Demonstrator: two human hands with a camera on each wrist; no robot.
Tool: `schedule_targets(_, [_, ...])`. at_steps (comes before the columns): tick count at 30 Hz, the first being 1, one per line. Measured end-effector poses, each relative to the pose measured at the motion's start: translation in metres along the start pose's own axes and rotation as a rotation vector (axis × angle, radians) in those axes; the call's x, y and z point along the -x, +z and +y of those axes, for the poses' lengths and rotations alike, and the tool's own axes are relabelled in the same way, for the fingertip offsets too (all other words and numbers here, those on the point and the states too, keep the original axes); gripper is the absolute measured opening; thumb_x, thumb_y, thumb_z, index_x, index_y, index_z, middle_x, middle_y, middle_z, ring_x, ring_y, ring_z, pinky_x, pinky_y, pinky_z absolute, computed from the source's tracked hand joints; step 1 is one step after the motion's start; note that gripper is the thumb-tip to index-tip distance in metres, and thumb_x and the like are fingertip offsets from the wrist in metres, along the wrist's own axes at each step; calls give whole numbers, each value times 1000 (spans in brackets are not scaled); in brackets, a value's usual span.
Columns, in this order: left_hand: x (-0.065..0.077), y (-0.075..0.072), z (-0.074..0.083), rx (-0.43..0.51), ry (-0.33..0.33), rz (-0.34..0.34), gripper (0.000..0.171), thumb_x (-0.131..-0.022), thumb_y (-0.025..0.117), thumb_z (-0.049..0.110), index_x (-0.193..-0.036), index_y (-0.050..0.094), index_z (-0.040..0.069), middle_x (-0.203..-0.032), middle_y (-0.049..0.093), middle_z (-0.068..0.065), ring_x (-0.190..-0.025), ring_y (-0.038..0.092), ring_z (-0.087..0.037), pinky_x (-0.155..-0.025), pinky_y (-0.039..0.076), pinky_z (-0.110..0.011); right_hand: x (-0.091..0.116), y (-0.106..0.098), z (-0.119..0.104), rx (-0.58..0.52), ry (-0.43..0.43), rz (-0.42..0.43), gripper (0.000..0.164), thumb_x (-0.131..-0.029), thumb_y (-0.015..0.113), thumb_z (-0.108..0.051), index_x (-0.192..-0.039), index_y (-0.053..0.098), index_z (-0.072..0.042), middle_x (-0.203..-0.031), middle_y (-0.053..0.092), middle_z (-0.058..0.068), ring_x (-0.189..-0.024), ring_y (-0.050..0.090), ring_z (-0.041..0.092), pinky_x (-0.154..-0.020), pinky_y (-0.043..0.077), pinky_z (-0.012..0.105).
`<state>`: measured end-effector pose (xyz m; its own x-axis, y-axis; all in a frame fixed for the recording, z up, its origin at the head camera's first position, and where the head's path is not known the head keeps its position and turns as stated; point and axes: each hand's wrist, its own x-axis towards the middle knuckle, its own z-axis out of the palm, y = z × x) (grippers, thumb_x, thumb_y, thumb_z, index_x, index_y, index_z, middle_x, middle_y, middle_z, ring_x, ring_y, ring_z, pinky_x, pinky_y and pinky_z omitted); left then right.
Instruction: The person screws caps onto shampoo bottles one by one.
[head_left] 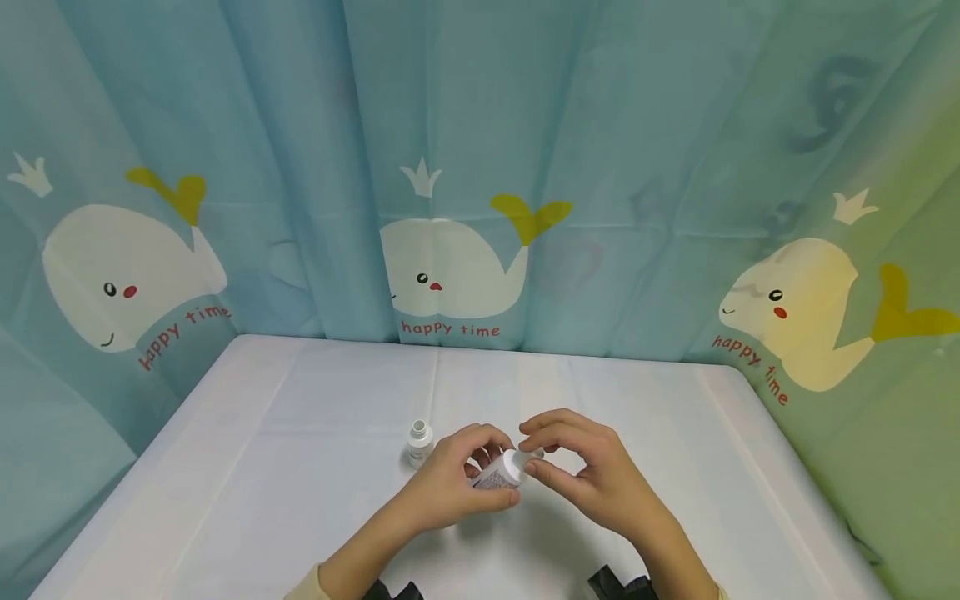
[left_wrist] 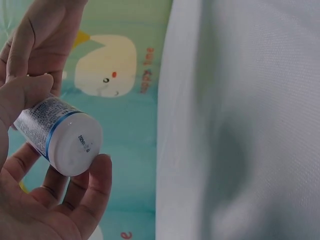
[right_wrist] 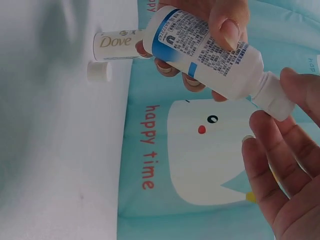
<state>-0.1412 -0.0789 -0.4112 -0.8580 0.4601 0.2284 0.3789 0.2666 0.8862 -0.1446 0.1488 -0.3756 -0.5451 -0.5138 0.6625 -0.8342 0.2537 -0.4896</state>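
Note:
A small white bottle [right_wrist: 207,52] with a blue band and dense printed text is held tilted above the table. My left hand [head_left: 450,483] grips its body, thumb on one side and fingers on the other. The bottle's base [left_wrist: 77,144] faces the left wrist camera. At the neck end, my right hand [head_left: 596,475] pinches a white cap [right_wrist: 276,97] between thumb and fingertips. The cap sits over the neck; how firmly it is seated I cannot tell. Behind my left hand stands a second white bottle [head_left: 419,446], uncapped, with "Dove" on its label.
A loose white cap [right_wrist: 99,72] lies on the table beside the Dove bottle. The table [head_left: 315,467] has a white cover. Curtains [head_left: 480,108] with whale prints hang along its back and sides. Black straps [head_left: 622,585] show near the wrists.

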Motion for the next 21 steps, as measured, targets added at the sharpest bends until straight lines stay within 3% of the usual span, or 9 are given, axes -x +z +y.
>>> schedule_targets(8, [0,-5,0,-19,-24,12,38,-77,85,30,-108,62,33,-97,61,10,-87,59,-13,-73,53,-32,-3,-2,-2,7,-22,-8,33,-82,76,2,-108,71,-17,-109,69,-4,-98,66,12,-75,55,29])
schedule_targets(17, [1,-2,-2,7,-26,4,38,-77,85,30,-108,62,34,-95,60,10,-88,59,-13,-75,53,-32,0,0,0,66,29,9,37,-83,79,-7,-115,69,-23,-106,68,-11,-87,61,7,-75,52,24])
schedule_targets(21, [0,-2,-1,3,-19,7,39,-77,85,31,-108,62,34,-95,60,10,-87,59,-13,-74,53,-32,-1,1,-1,69,12,27,40,-82,79,-5,-118,67,-20,-111,68,-6,-91,63,8,-76,54,25])
